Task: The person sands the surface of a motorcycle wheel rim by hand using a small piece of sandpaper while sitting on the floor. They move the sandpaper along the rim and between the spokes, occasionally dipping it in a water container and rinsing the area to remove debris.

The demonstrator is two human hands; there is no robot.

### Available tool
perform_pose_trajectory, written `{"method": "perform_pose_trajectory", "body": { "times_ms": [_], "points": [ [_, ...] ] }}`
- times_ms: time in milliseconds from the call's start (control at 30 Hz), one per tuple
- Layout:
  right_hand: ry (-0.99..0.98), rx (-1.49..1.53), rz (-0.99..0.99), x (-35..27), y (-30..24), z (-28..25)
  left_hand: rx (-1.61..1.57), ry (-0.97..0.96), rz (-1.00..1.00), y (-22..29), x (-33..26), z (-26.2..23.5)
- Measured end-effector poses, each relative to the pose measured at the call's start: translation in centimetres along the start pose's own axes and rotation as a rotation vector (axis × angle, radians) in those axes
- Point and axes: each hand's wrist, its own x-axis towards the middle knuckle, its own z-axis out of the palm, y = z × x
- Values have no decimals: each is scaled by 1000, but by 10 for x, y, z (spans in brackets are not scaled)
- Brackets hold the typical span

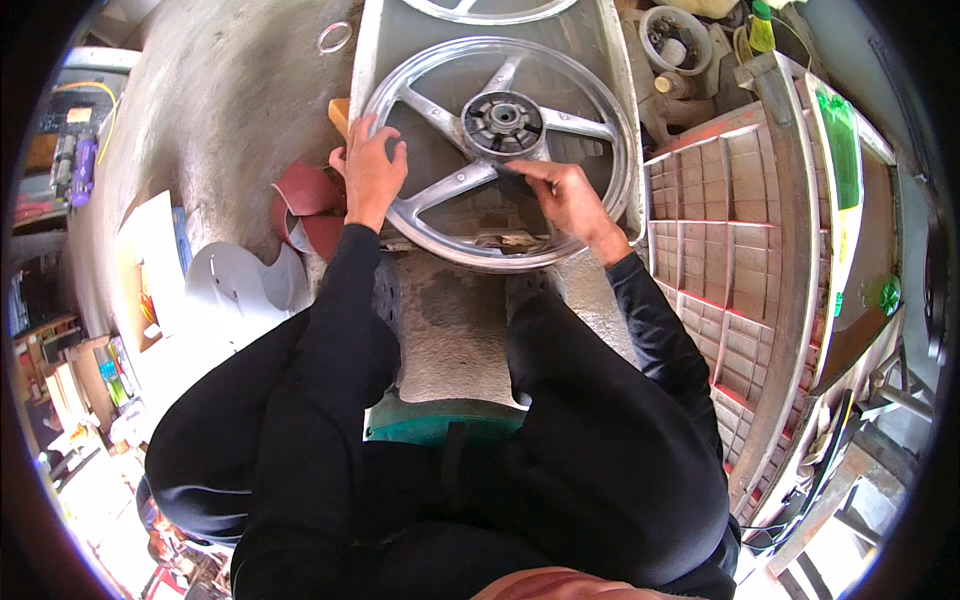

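A silver spoked alloy wheel rim [455,185], like a motorcycle's, lies flat across a pale-edged trough [634,130] of greyish water in front of me. Its dark-centred hub [503,122] faces up. My left hand [374,172] grips the wheel's left edge, thumb on the inner side and fingers toward the outside. Just below the hub, my right hand [575,203] is closed, its fingertips pinching a small dark piece [515,180] against the base of a spoke. What that piece is, I cannot make out.
A second wheel [490,14] lies at the trough's far end. Reddish-brown curved sheets [308,205] and an orange block [340,115] sit left of the trough. On the right stand a gridded panel [715,250] and a white bucket [674,40] holding small parts.
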Motion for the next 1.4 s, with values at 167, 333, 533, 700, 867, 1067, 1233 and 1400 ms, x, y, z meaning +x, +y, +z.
{"method": "perform_pose_trajectory", "body": {
  "times_ms": [167, 333, 533, 700, 867, 1067, 1233, 1400],
  "points": [
    [182, 237, -26, -6, 24, -14, -605, -111, 61, 79, 4, -17],
    [227, 580, 142, 0, -2, -12, -903, -458, -18, 136, -11, -11],
    [423, 75, 113, -4, 28, -27, -911, -474, 88, 145, -16, 4],
    [553, -641, -55, -7, 68, -36, -523, -235, 423, 155, -25, 9],
    [439, -740, 57, -4, 76, -29, -394, -382, 521, 157, -47, 18],
    [427, -705, 100, -4, 76, -31, -389, -726, 823, 136, -30, 5],
    [510, -579, 97, -1, 85, -32, -327, -647, 814, 132, -14, 12],
    [589, -478, 81, -4, 85, -34, -475, -802, 936, 143, -38, 4]
  ]
}}
